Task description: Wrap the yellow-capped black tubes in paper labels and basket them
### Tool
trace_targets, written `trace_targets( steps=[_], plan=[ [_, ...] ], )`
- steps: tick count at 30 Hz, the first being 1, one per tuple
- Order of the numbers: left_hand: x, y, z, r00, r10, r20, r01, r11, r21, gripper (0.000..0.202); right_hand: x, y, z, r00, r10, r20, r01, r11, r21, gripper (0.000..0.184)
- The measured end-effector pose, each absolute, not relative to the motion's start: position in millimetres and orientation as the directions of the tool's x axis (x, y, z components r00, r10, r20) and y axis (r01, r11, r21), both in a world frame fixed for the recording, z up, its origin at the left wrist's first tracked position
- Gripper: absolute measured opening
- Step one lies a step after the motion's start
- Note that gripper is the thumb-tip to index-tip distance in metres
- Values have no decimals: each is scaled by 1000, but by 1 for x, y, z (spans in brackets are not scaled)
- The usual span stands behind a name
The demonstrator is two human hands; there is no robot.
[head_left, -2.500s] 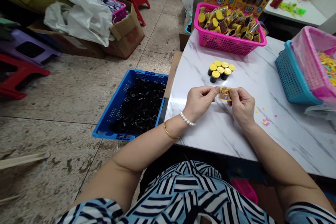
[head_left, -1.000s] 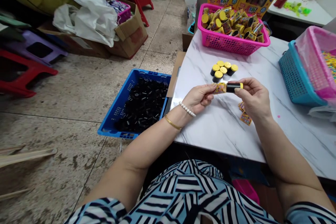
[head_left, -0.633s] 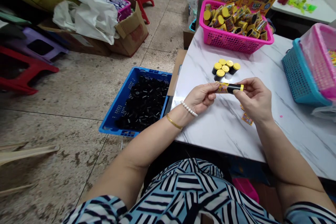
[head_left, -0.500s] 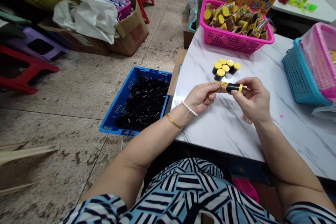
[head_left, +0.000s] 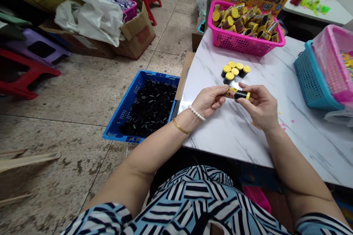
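Observation:
Both hands hold one small black tube with a yellow cap (head_left: 239,95) just above the white marble table (head_left: 242,139). My left hand (head_left: 210,100) pinches its end, where a yellow printed sticker wraps the tube. My right hand (head_left: 260,105) grips the capped end with curled fingers. Just beyond the hands, several black tubes with yellow caps (head_left: 233,71) stand upright in a cluster.
A pink basket (head_left: 242,42) of labelled tubes sits at the table's far edge. A blue basket (head_left: 310,77) and a pink bag-lined basket (head_left: 331,62) stand at the right. A blue crate (head_left: 121,117) of black tubes lies on the floor to the left.
The hands went from holding only a sticker to holding a capped black tube with the sticker wrapped on its end. Both hands have drifted slightly left and lower.

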State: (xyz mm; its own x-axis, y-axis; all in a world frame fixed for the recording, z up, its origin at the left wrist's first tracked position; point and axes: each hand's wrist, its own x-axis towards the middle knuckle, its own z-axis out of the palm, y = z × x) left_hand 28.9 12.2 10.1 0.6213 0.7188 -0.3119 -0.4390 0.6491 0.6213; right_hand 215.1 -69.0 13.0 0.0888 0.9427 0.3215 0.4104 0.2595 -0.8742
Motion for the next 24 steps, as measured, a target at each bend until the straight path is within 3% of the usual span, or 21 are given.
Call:
trace_targets(
  steps=[3,6,9,13,18,24],
  plan=[
    [30,11,10,609,721,-330,-408,642,649,12,218,-65,9,131,966,221,225,189,-956,31],
    [30,10,9,523,794,-309,-407,551,728,12,219,-65,9,208,929,305,281,242,-929,33],
    [30,8,10,384,881,-277,-428,436,792,29,219,-67,12,242,896,372,330,284,-900,34],
    [27,7,10,616,765,-188,-362,487,795,50,220,-71,17,149,916,372,348,304,-887,37],
    [27,10,7,627,773,-99,-355,396,847,33,224,-74,21,45,882,470,468,397,-790,36],
    [26,9,5,624,780,-46,-293,289,911,31,226,-78,14,92,846,525,551,396,-734,49]
  ],
)
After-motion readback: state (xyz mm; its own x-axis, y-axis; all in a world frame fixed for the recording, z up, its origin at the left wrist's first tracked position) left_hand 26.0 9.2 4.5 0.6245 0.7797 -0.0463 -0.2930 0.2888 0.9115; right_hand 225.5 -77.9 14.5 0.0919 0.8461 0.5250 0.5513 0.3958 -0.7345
